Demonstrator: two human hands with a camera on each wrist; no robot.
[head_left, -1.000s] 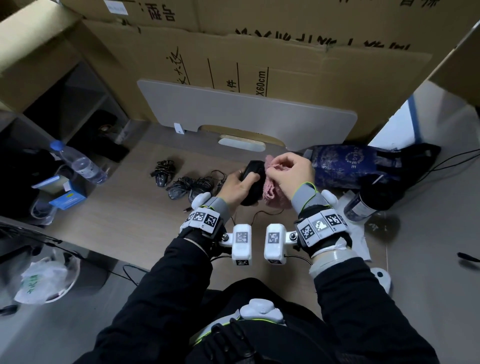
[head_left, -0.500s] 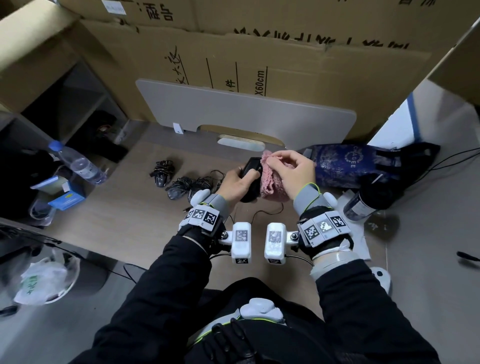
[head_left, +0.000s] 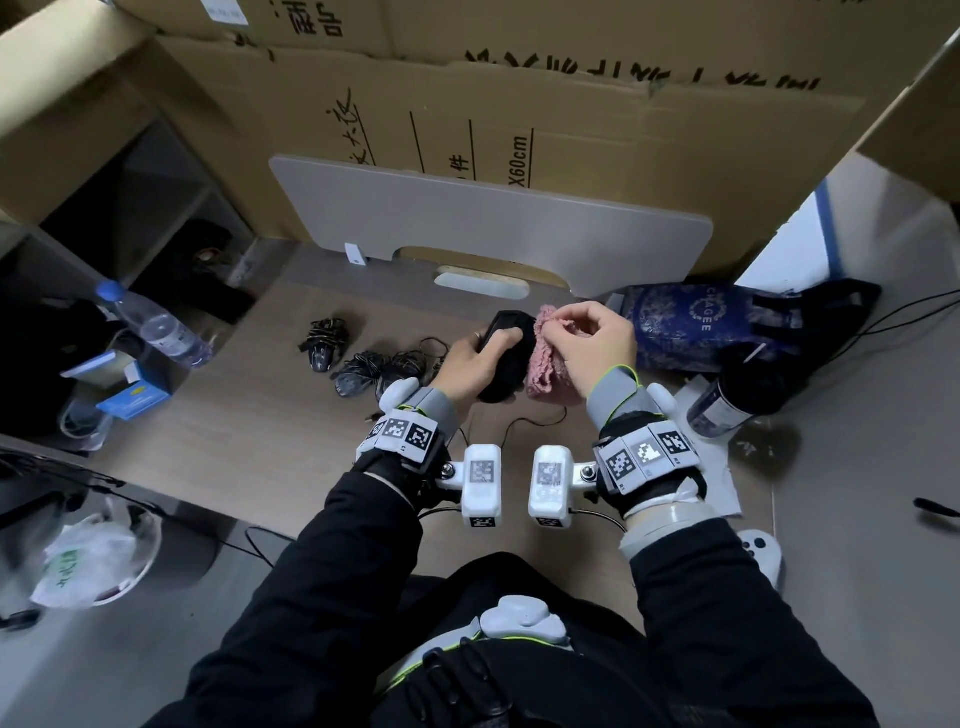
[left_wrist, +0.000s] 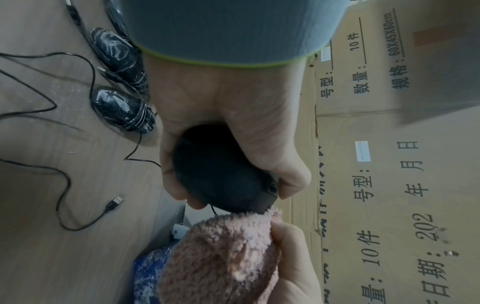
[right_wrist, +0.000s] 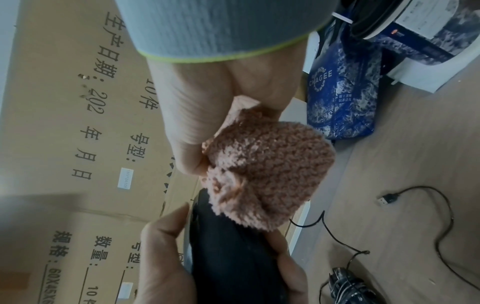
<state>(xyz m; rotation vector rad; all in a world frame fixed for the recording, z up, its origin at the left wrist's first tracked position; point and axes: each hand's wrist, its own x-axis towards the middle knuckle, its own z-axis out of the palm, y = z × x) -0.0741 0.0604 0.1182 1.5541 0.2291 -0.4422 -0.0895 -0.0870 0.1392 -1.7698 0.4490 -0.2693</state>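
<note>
Black oval computer mouse of matt plastic is held in the air just in front of the cut-out of a flat grey panel with rounded corners, as the head camera shows. The left hand grips it, with the fingers curled round its body. The right hand pinches a pink fluffy cloth, bunched into a soft lump, and this cloth touches the right side of the mouse. In front of the panel's left half, other dark glossy mice lie on the pale wood-grain desk, each one wound in its own thin cable. A blue patterned bag lies at the right end of the panel.

From the left wrist, the mouse shows a smooth, rounded back, and the left hand is closed round it. The cloth has a looped, woolly surface and touches the front end of the mouse. Fingers of the right hand fold over the cloth. A thin black cable with a flat USB plug lies loose on the desk.

From the right wrist, the right hand holds the cloth tight between thumb and fingers. The lump lies against the dark mouse, which the left hand clasps from both sides. The bag has a crinkled, shiny skin.
</note>
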